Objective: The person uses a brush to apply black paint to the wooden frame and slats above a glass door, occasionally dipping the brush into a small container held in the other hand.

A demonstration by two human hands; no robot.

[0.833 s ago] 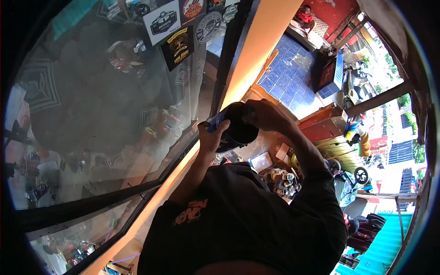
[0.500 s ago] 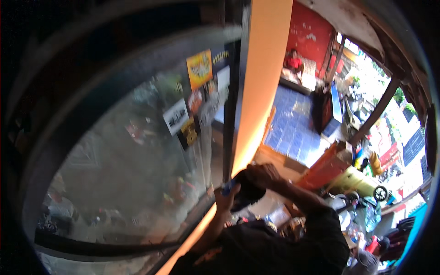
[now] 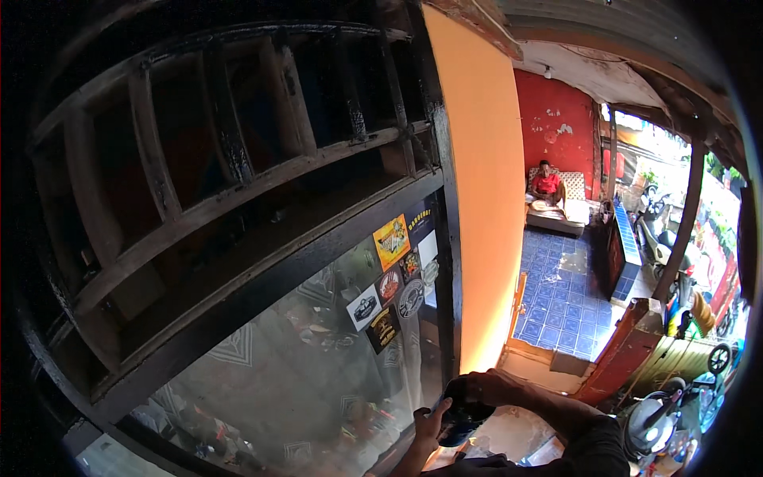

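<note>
The dark rounded object (image 3: 463,419) lay between both hands: the left hand (image 3: 430,421) held its left side, while the right hand (image 3: 491,389) curled against its top, grip and long axis unclear.

Left of the left hand (image 3: 429,426) stands a stickered window (image 3: 270,389) under a slatted dark wooden frame (image 3: 238,191). An orange wall (image 3: 486,183) rises beyond the right hand (image 3: 486,387). Farther from it, blue floor tiles (image 3: 548,314) stretch to a couch (image 3: 554,222) before 1 peeling red wall (image 3: 556,103); bright daylight (image 3: 628,122) enters rightward.
</note>
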